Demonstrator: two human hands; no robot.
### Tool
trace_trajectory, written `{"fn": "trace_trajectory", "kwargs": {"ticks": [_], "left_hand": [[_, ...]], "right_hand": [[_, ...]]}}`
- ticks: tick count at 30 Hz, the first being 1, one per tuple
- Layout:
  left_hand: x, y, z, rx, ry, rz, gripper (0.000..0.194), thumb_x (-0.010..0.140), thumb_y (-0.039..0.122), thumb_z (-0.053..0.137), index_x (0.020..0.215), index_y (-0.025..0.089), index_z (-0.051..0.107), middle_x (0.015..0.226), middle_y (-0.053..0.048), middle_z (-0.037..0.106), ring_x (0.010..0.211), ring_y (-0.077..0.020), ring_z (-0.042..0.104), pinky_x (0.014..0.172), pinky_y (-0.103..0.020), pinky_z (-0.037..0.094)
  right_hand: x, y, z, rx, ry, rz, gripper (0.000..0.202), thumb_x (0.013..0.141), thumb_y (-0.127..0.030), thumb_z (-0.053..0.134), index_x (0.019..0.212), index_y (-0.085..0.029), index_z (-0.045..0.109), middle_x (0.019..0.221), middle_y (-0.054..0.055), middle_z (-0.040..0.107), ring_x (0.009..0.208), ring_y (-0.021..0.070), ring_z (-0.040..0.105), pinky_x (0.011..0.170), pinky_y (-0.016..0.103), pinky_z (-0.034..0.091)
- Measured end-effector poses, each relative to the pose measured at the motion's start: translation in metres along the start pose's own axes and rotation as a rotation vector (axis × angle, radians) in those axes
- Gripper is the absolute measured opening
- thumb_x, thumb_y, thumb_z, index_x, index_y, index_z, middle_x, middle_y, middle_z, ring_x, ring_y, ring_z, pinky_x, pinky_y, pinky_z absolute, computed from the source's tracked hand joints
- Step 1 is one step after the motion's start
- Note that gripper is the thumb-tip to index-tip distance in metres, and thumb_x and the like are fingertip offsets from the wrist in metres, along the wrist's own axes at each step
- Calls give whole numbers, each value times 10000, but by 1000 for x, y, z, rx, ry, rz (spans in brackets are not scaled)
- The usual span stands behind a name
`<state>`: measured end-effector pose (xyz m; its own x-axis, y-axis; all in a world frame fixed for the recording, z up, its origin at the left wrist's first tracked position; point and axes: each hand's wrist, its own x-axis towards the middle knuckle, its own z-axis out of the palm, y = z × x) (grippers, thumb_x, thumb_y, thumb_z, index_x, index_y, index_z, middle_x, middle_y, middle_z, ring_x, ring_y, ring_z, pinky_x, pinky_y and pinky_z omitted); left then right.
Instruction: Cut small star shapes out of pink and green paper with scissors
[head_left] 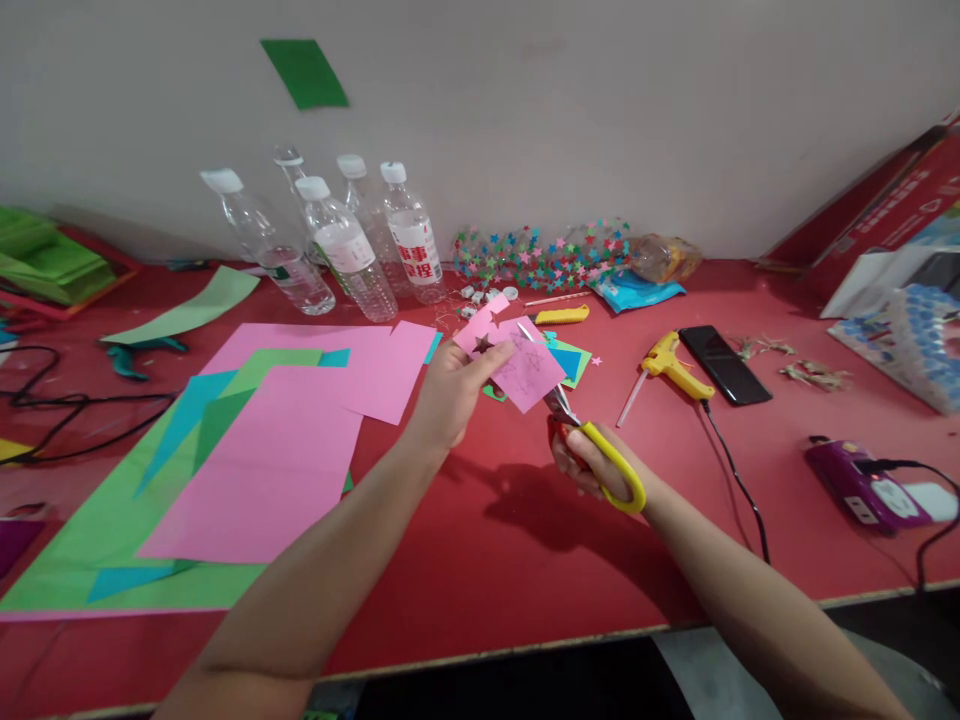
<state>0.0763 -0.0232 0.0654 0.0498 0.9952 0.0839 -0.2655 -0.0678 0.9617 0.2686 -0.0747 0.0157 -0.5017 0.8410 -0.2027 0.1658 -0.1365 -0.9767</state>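
My left hand (pixel 457 385) pinches a small piece of pink paper (pixel 534 372) above the red table. Star outlines are drawn on the paper, and a star-shaped hole shows near my thumb. My right hand (pixel 592 462) is closed round the scissors (pixel 616 468), which have yellow and red handles. Their blades are spread at the right corner of the paper, one passing above it; whether they touch it I cannot tell. Scraps of green and blue paper (pixel 571 362) lie behind the pink piece, with a small pink star (pixel 597 361) beside them.
Coloured paper sheets (pixel 262 460) cover the table's left side. Several plastic bottles (pixel 411 235) stand by the wall, near a star-covered bottle (pixel 540 258) lying down. To the right are a yellow glue gun (pixel 675 367), a black phone (pixel 724 364) and a purple power strip (pixel 862 485).
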Motion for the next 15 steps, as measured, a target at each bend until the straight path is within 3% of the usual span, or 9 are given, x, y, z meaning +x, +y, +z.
{"fn": "trace_trajectory", "kwargs": {"ticks": [7, 15], "left_hand": [[-3, -19, 3, 41, 45, 101, 174, 787, 330, 673, 731, 165, 674, 638, 2, 617, 544, -92, 517, 521, -213, 423], [-3, -20, 6, -40, 39, 45, 179, 773, 342, 697, 762, 165, 673, 617, 7, 610, 565, -95, 521, 522, -207, 423]], "right_hand": [[-2, -2, 14, 67, 99, 65, 554, 800, -729, 438, 617, -206, 457, 339, -99, 353, 268, 59, 326, 346, 206, 354], [-2, -4, 23, 38, 161, 101, 557, 817, -725, 412, 596, -215, 447, 316, -96, 352, 245, 65, 344, 311, 197, 346]]}}
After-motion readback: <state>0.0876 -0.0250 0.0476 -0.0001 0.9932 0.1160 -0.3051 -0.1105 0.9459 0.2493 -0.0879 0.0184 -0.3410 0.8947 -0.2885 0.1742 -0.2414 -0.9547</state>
